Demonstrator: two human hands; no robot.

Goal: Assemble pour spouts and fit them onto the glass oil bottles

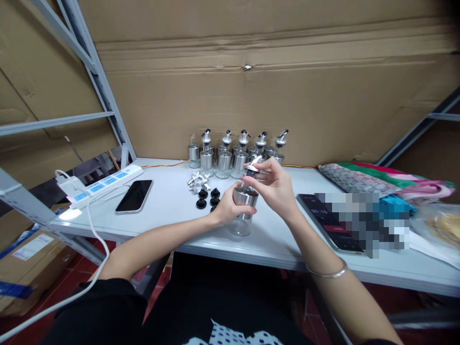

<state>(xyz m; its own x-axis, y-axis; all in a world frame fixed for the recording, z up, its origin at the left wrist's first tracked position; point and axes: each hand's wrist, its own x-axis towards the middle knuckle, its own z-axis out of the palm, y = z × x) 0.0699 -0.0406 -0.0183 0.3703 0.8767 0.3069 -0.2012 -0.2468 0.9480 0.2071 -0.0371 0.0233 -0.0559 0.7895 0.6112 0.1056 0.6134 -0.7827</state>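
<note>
A glass oil bottle [240, 226] with a steel band stands near the table's front edge. My left hand [230, 207] is wrapped round its band from the left. At the bottle's mouth, my right hand [273, 184] pinches a silver pour spout [252, 166] with fingers and thumb. Whether the spout's stopper is fully seated in the neck is hidden by the fingers. Just left of the bottle lie several black stoppers [201, 203], partly covered by my left hand. A small pile of silver spout tops [199, 182] sits behind them.
Several banded bottles [223, 162], most with spouts, stand in rows at the back before a cardboard wall [273, 86]. To the left are a phone [134, 196] and a power strip [108, 184] with a white cable. A tablet [325, 225] and folded cloth [388, 179] lie right.
</note>
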